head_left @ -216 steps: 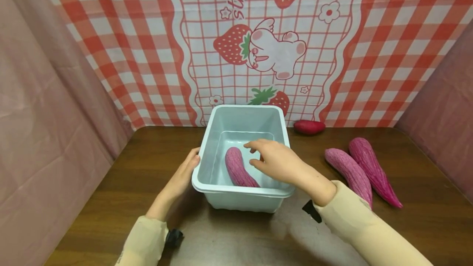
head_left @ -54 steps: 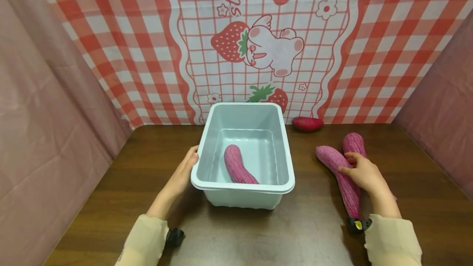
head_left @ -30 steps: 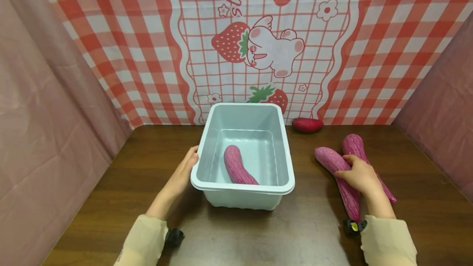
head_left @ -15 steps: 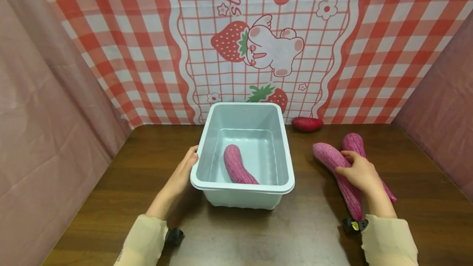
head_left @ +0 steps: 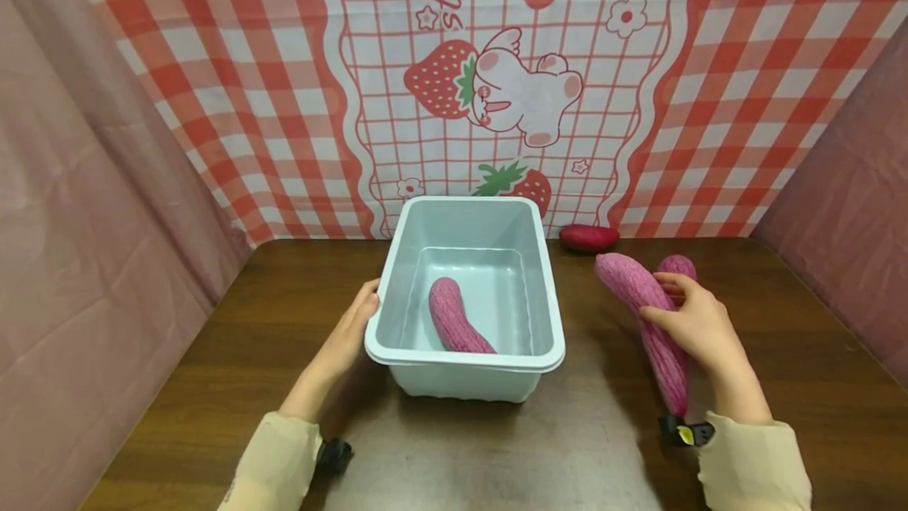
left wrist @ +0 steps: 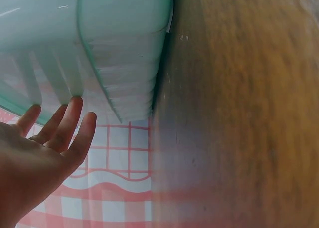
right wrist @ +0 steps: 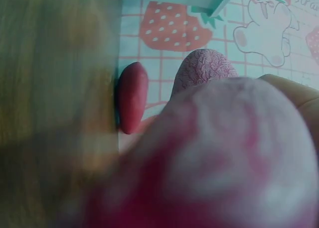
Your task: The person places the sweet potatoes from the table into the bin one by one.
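My right hand (head_left: 698, 327) grips a long, curved pink-purple vegetable (head_left: 644, 290), eggplant-like in shape, thumb on its near side. Its far end tilts up off the table; in the right wrist view its blurred near end (right wrist: 234, 153) fills much of the picture. Behind it a second pink-purple vegetable (head_left: 679, 264) shows only its rounded tip, the rest hidden by the hand. My left hand (head_left: 347, 333) touches the left wall of a pale blue-green plastic tub (head_left: 464, 365), its fingers nearly straight in the left wrist view. A similar curved pink-purple vegetable (head_left: 454, 318) lies in the tub.
A short dark-red, sweet-potato-like vegetable (head_left: 589, 237) lies at the table's back edge, right of the tub. The brown wooden table (head_left: 454, 456) ends at a red-and-white checked cloth (head_left: 248, 101). Pink curtains (head_left: 92, 219) hang at both sides.
My right hand has gone from over the tub to the vegetables at the right and taken hold of one. Its far end has since risen. The left hand has stayed at the tub.
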Action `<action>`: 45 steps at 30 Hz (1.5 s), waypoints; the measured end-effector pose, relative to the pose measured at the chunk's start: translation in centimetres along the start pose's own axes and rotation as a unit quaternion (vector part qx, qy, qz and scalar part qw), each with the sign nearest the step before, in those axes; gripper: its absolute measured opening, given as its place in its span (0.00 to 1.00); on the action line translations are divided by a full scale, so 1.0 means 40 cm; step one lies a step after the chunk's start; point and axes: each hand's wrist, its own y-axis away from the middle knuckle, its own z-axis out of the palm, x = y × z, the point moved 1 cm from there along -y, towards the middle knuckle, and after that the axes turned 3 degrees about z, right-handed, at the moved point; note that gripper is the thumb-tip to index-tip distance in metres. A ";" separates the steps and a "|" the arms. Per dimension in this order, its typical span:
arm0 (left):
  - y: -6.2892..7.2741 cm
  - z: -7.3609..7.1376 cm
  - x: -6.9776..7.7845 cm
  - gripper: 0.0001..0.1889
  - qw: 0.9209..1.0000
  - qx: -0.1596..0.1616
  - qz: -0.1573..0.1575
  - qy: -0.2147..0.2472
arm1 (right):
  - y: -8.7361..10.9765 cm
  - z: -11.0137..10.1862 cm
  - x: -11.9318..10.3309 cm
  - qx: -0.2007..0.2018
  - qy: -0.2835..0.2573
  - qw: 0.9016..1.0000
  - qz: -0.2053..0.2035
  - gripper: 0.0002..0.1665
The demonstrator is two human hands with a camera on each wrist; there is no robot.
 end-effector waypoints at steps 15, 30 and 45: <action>0.000 0.001 0.001 0.23 1.000 -0.002 -0.001 0.008 | 0.011 -0.016 -0.035 0.073 -0.061 0.995 0.010 0.40; -0.002 0.001 -0.003 0.24 1.000 -0.003 0.016 0.010 | 0.026 -0.026 -0.066 0.084 -0.132 0.988 0.013 0.40; -0.001 0.002 0.001 0.25 1.000 0.002 0.012 0.007 | 0.055 -0.038 -0.121 0.090 -0.173 0.981 -0.002 0.35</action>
